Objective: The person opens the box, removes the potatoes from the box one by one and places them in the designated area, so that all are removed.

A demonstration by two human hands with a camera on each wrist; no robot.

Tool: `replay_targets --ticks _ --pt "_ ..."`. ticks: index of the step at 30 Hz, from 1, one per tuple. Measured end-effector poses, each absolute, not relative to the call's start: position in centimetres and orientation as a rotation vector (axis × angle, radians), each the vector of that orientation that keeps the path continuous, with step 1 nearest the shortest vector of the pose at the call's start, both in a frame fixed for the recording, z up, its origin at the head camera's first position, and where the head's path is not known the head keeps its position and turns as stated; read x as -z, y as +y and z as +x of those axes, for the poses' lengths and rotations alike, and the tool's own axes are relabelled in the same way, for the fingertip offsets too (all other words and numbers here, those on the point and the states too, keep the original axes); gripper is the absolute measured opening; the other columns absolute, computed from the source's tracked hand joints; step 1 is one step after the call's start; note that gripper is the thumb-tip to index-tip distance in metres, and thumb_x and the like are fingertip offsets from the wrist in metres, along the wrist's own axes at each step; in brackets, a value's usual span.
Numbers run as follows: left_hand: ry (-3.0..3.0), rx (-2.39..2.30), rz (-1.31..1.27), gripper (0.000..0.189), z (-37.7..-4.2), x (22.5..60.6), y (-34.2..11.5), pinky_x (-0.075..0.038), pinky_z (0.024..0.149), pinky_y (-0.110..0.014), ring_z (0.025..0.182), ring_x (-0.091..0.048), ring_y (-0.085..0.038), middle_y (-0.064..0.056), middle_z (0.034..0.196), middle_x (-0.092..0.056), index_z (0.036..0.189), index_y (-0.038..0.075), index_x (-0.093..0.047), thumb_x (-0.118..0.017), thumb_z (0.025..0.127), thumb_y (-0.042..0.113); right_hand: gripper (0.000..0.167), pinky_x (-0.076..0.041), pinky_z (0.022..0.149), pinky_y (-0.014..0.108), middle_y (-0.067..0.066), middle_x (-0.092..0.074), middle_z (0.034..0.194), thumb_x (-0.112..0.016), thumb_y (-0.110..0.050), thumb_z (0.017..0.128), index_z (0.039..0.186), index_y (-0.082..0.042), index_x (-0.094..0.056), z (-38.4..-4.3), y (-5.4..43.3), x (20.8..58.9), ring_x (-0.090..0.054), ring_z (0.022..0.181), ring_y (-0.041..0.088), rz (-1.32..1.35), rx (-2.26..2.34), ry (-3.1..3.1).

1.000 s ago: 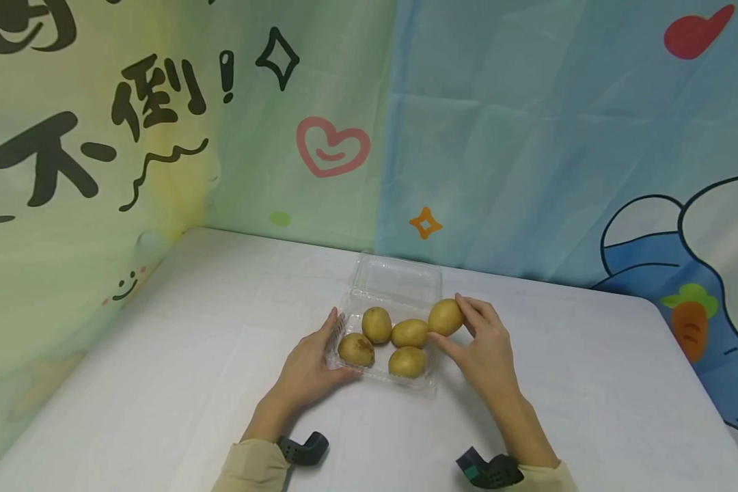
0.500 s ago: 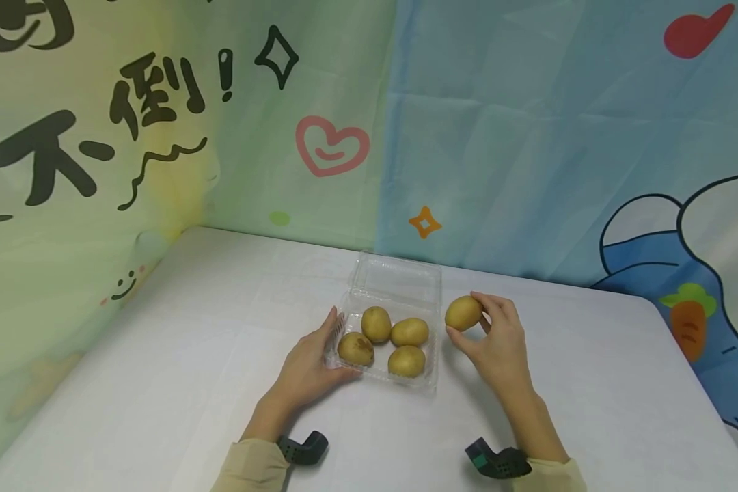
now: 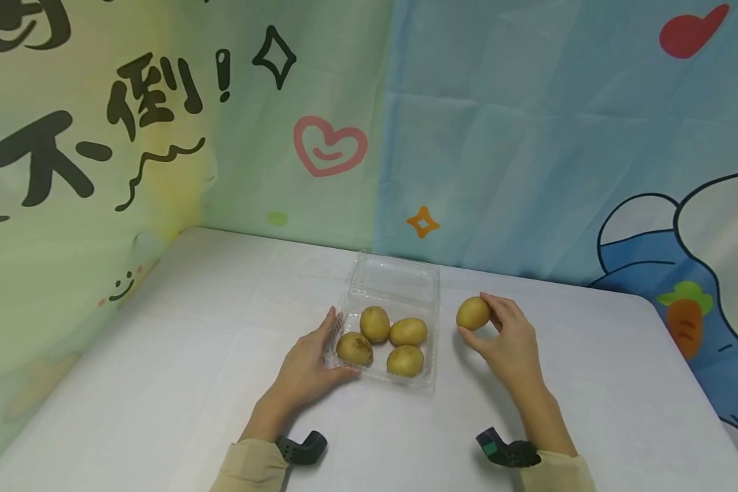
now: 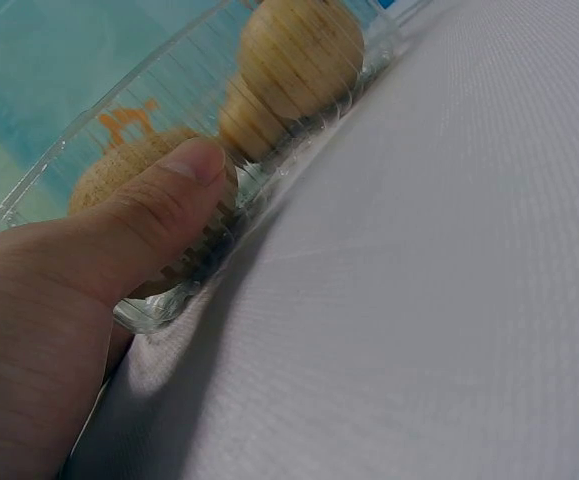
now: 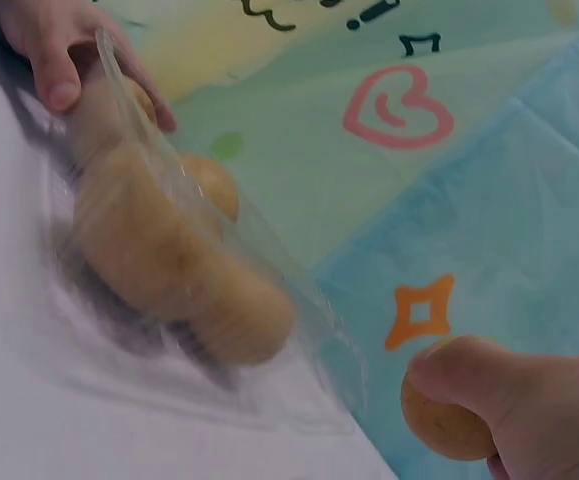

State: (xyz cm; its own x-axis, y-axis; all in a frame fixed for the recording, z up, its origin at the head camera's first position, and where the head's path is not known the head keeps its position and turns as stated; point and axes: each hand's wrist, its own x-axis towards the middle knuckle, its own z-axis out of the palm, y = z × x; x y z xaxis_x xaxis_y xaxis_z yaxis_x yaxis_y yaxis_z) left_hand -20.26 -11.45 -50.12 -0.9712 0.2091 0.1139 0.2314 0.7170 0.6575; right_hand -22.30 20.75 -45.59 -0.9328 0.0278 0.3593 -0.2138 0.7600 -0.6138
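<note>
My right hand [image 3: 514, 345] pinches a small yellow potato [image 3: 472, 313] between thumb and fingers, to the right of a clear plastic clamshell box [image 3: 432, 355]. In the right wrist view the thumb lies across that potato [image 5: 449, 425]. The box stands with its lid [image 3: 395, 277] folded back, and several potatoes lie inside; the front left one [image 3: 354, 349] has a brown patch. My left hand [image 3: 307, 365] grips the box's front left corner. Seen from the left wrist, its thumb [image 4: 159, 205] presses against the ribbed box wall.
A white cloth [image 3: 178, 383] covers the table under the box. Behind it hangs a printed backdrop [image 3: 504, 150] in blue and green, with another panel of it along the left. Dark devices sit on the left wrist [image 3: 303, 448] and the right wrist [image 3: 509, 451].
My right hand has carried the potato from over the box's right side out to the right, past the rim. The left hand keeps its place at the box.
</note>
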Motion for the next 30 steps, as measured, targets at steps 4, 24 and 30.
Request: replay_targets --ticks 4,24,30 --pt "-2.899 1.114 -0.362 0.112 -20.3 50.2 -11.4 -0.035 0.112 -0.046 0.135 -0.042 -0.029 0.002 0.151 -0.038 0.153 0.016 -0.017 -0.078 0.068 0.054 0.066 -0.048 0.094 0.043 0.018 -0.054 0.123 -0.081 -0.009 0.073 0.131 0.004 -0.052 -22.5 21.7 45.9 -0.056 0.115 0.034 0.14 -0.967 -2.618" --pt "-2.896 1.114 -0.347 0.111 -20.3 50.3 -11.4 -0.035 0.112 -0.046 0.135 -0.043 -0.03 0.0 0.15 -0.039 0.153 0.016 -0.018 -0.079 0.068 0.054 0.065 -0.047 0.097 0.05 0.019 -0.051 0.127 -0.08 -0.011 0.074 0.131 0.002 -0.052 -22.7 23.8 46.6 -0.051 0.119 0.038 0.095 -0.948 -2.733" --pt "-2.893 1.108 -0.353 0.111 -20.4 50.4 -11.4 -0.035 0.112 -0.046 0.135 -0.043 -0.029 0.001 0.15 -0.039 0.153 0.016 -0.018 -0.078 0.068 0.054 0.068 -0.046 0.097 0.056 0.019 -0.05 0.13 -0.079 -0.016 0.075 0.135 0.0 -0.051 -22.8 24.1 47.1 -0.048 0.12 0.041 0.078 -0.87 -2.771"
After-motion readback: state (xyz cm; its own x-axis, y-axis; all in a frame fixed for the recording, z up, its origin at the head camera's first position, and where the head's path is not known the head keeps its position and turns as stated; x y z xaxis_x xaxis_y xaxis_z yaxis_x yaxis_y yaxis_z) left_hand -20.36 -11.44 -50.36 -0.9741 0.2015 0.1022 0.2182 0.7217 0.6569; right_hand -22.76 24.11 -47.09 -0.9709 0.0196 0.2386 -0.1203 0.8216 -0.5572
